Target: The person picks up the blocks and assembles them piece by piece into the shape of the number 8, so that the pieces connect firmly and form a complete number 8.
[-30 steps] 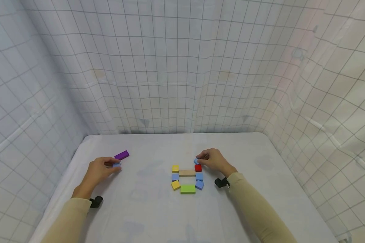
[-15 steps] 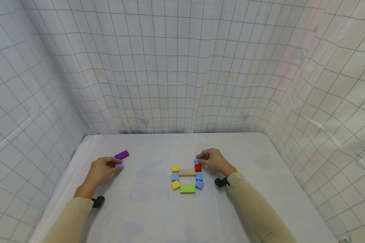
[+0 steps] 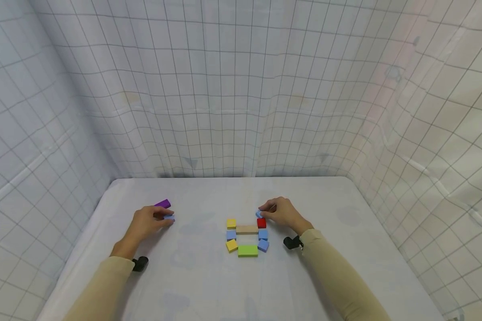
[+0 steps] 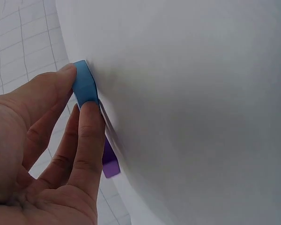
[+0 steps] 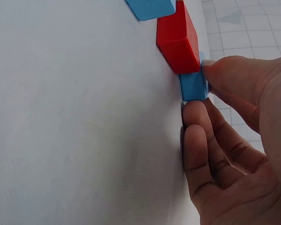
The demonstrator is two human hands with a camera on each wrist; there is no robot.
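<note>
My left hand [image 3: 147, 221] pinches a blue block [image 4: 85, 83] between thumb and fingers, close over the table. Just behind that hand lies a purple block [image 3: 163, 203], partly hidden by it in the head view. On the right, my right hand [image 3: 283, 213] pinches another blue block [image 5: 194, 86] at the far right corner of a block arrangement. That block sits right beside a red block [image 5: 179, 37]. The arrangement also has a tan plank [image 3: 247, 229], a lime green block [image 3: 247, 251], and several yellow and blue blocks along its sides.
The blocks lie on a table with a white cover [image 3: 209, 285]. A white curtain with a grid pattern [image 3: 241, 89] hangs behind and on both sides. Each wrist carries a small black camera, such as the one at the right wrist [image 3: 292, 242].
My left hand has moved to the right with its blue block, passing in front of the purple block. The right hand has stayed in place on its blue block.
</note>
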